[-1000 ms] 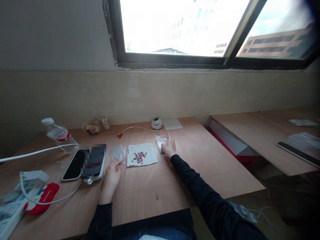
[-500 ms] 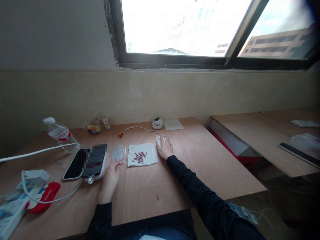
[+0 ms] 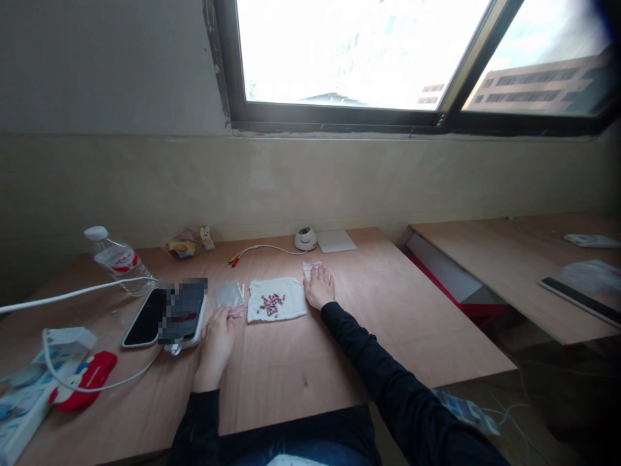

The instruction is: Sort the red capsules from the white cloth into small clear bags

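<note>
Nearest the camera, two black sleeves reach out over the plain brown wooden tabletop [image 3: 301, 362]. The left hand [image 3: 217, 341] lies just right of a dark phone stacked on a white power bank [image 3: 167, 315], and its fingertips pinch the near edge of a small clear plastic zip bag [image 3: 229, 296] that lies flat on the wood; the grip looks pressed together on that edge, though the fingers are small in the picture. Right of that bag lies a white square cloth [image 3: 276, 299] carrying a loose scatter of tiny pink and dark beads [image 3: 272, 302]. Beyond the cloth's right edge, the right hand [image 3: 319, 288] rests palm down, fingers spread, on a second small clear bag [image 3: 310, 269], pressing rather than pinching it. Both bags seem feather-light, limp and slippery, so they would probably take best by the stiffer zip edge; the beads look likely to roll, and the soft cloth would sag if lifted. On the near left sit a white power strip [image 3: 26, 395] and a red object [image 3: 85, 382] under a white cable. Farther left stands a clear water bottle [image 3: 119, 262]; at the far edge sit a small white dome camera [image 3: 305, 239] and a flat white pad [image 3: 336, 241].
</note>
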`<state>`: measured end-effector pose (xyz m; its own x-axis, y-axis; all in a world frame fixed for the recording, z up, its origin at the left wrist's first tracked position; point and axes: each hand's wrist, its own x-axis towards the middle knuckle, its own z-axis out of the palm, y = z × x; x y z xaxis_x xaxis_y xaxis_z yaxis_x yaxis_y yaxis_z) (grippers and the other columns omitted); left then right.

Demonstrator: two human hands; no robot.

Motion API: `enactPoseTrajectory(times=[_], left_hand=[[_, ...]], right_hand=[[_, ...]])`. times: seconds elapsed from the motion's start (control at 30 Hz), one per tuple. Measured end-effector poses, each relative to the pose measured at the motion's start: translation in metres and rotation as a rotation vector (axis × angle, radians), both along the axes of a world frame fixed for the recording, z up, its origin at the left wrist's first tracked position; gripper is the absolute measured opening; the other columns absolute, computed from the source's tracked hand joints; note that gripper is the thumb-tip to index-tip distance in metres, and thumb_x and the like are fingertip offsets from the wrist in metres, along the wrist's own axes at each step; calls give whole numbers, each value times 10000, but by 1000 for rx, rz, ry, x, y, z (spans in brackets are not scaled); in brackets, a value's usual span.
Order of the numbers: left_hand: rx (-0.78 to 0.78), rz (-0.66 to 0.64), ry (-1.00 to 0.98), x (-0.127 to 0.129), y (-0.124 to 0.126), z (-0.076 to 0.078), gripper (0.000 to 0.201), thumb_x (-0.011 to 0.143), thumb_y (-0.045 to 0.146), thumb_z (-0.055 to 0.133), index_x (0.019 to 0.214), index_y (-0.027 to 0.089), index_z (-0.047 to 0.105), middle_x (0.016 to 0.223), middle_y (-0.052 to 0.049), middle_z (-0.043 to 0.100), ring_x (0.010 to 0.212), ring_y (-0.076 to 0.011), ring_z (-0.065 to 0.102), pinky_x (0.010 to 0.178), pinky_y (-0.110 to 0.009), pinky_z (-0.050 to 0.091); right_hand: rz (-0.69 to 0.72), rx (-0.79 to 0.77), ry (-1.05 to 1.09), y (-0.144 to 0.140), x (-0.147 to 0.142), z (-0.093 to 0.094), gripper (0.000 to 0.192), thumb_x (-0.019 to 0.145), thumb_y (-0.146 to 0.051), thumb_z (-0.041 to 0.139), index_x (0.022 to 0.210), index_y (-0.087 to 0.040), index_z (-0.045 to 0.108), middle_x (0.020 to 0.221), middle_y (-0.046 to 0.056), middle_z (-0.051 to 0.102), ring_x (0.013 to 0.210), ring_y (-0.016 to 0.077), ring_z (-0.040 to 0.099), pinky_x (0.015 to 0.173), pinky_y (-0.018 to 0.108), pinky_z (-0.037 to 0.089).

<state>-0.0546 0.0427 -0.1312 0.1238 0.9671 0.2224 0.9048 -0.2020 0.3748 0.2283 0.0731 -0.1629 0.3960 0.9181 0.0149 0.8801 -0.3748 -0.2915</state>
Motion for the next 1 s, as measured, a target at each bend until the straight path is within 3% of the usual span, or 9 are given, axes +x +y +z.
enactPoseTrajectory(times=[0.3,0.43,0.53,0.7,0.83,0.9,1.0], left_hand=[[-85,-16,92,7,-8,6,382,878,138,335,1163,64,578,1277,-196,539,1194,-276,502,981,-419,399],[-78,-23,93,6,-6,2,385,870,119,330,1163,69,575,1281,-186,539,1189,-265,509,985,-404,400],[-48,-5,101,6,-5,-2,406,865,104,310,1196,64,543,1292,-184,528,1205,-258,492,990,-392,397],[-22,57,165,7,-7,0,412,875,143,313,1227,63,511,1327,-208,477,1242,-281,445,993,-412,388],[-57,71,168,9,-11,2,428,872,134,308,1260,54,473,1331,-208,472,1239,-276,448,993,-402,388],[-71,65,160,11,-13,1,428,871,129,308,1261,54,469,1331,-202,476,1220,-285,467,978,-408,399],[-67,40,146,15,-16,0,419,868,114,310,1245,42,479,1321,-199,491,1209,-292,477,975,-411,396]], right_hand=[[-51,-11,33,-1,-3,5,679,902,-462,258,1430,-43,176,1502,175,148,1378,293,112,1074,479,74],[-129,99,56,-6,-10,14,728,894,-488,258,1420,5,161,1494,201,151,1376,297,111,1069,502,78],[-110,204,72,-13,-22,23,702,888,-445,310,1417,-1,182,1490,197,170,1374,295,124,1064,504,93],[57,283,174,-27,-61,38,596,843,-308,417,1378,-62,320,1450,175,306,1360,273,199,1067,476,112],[364,285,348,-34,-101,41,404,838,-247,431,1225,-181,527,1285,93,545,1290,231,357,1062,435,139],[481,267,427,-34,-119,40,387,823,-226,457,1199,-201,545,1247,70,581,1275,224,384,1053,425,163],[543,242,489,-27,-139,37,368,803,-196,476,1158,-202,574,1211,74,605,1235,215,434,1027,381,223]])
